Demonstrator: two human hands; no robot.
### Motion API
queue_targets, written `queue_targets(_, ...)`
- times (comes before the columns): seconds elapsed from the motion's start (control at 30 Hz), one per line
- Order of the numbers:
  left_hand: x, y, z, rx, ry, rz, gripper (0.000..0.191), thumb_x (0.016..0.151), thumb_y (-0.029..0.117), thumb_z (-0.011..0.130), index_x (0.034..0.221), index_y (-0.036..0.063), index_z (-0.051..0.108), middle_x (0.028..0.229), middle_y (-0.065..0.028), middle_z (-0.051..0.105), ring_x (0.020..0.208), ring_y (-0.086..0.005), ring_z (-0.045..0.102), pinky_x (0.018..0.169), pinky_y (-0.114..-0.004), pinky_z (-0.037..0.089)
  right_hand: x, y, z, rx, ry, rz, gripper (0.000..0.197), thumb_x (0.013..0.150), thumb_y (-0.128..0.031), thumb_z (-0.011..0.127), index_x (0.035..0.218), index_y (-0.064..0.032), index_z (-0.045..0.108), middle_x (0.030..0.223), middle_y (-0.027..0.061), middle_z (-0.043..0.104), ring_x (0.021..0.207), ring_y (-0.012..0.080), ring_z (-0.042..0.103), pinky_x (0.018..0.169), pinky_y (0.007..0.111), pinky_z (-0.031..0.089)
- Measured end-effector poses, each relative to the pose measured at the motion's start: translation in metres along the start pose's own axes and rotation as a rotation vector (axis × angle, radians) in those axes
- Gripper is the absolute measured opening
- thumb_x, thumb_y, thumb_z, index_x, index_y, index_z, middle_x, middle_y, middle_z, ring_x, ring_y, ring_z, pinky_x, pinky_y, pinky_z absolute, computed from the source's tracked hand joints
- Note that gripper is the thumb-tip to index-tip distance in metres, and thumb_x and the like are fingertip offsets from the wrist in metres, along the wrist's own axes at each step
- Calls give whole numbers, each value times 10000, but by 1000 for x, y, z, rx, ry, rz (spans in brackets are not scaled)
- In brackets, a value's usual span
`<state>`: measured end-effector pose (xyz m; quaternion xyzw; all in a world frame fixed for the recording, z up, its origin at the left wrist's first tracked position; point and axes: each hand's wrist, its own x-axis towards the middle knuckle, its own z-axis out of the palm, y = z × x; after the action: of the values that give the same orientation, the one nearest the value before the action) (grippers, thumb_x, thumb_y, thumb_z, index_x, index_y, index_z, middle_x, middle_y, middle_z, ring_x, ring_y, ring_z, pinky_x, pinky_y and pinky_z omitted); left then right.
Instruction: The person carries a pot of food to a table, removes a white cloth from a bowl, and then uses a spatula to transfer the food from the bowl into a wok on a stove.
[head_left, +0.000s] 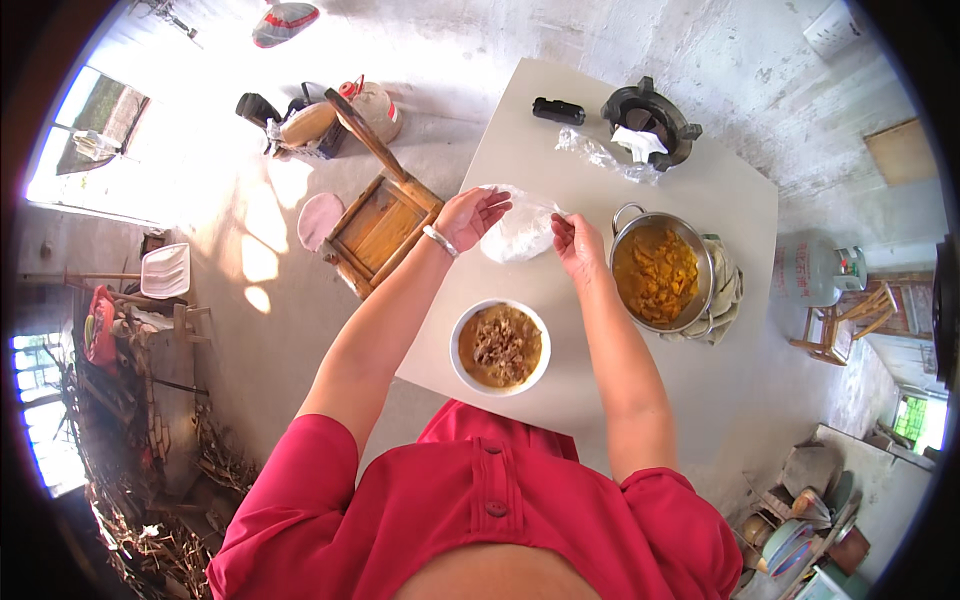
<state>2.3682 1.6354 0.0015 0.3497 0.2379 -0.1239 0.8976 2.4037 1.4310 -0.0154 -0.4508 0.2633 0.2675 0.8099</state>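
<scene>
A thin transparent plastic bag is spread between my two hands over the table. At its left edge, my left hand has the film at its curled fingers, palm turned up and a silver bracelet on the wrist. My right hand pinches the bag's right edge between thumb and fingers. Close to my body stands a white bowl of meat in brown broth. To the right of my right hand is a two-handled steel pot holding an orange-yellow stew, with a folded cloth under its right side.
At the table's far end are a black burner ring with white tissue on it, crumpled plastic wrap and a black case. A wooden chair stands left of the table. A gas cylinder is at the right.
</scene>
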Motion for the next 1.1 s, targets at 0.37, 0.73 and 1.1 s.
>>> queue_targets(0.37,67,12,37,615,404,9,221,814,213,546,883,5,521,770,-117,599,645,-207,619,538,-262,497,56,-11,-2,302,108,-105,182,783,-53,476,965,-53,478,843,82,593,697,153,571,596,279,463)
queue_targets(0.73,-7,6,-2,358,122,17,188,843,123,496,1004,29,480,791,-97,583,706,-185,597,611,-258,492,37,-8,-12,-290,102,-189,395,816,-113,433,1201,-40,381,705,69,569,556,98,495,446,229,369)
queue_targets(1.1,-196,-67,-79,468,218,-260,333,876,207,469,1169,50,453,939,-81,581,771,-151,581,695,-263,476,-142,82,-101,-599,-146,-80,445,864,-340,491,1196,-48,436,1050,71,546,888,162,550,675,279,472)
